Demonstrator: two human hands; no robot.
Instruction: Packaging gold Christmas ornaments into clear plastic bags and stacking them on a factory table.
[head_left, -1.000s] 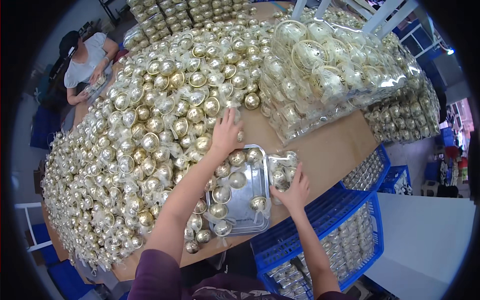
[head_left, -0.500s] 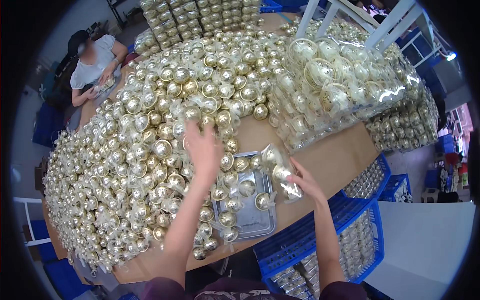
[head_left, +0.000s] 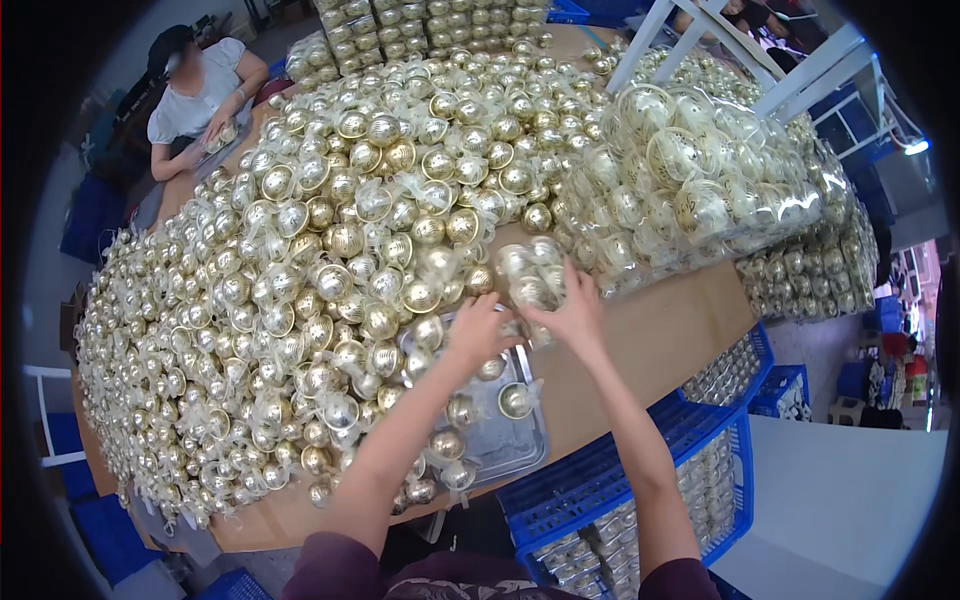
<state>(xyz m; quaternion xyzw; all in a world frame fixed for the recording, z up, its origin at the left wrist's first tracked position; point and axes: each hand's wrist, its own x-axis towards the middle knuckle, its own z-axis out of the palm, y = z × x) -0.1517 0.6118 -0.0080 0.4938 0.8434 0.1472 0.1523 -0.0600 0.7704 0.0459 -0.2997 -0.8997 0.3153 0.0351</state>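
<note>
My right hand [head_left: 574,312] grips a clear plastic pack [head_left: 532,272] with several shiny gold balls inside, lifted over the table beside the heap. Just left of it, my left hand [head_left: 481,332] is curled palm down above the far end of a clear shallow tray [head_left: 512,440]. Whatever its fingers hold is hidden and blurred. In the tray lie several gold balls with pale ribbon or gauze, one gold ball [head_left: 516,400] near its right side. A huge heap of such gold balls [head_left: 330,280] covers the table left of and beyond my hands.
Stacked clear packs of balls [head_left: 690,200] stand at the right, beside white table legs [head_left: 660,45]. More packs [head_left: 430,30] rise at the back. Blue crates [head_left: 745,470] holding packs sit below the brown table edge [head_left: 680,325]. Another person [head_left: 205,95] works at the far left.
My left hand has come from over the heap, nearer and rightward, to the tray's far end. The pack in my right hand has moved farther away and slightly left. The view has shifted slightly.
</note>
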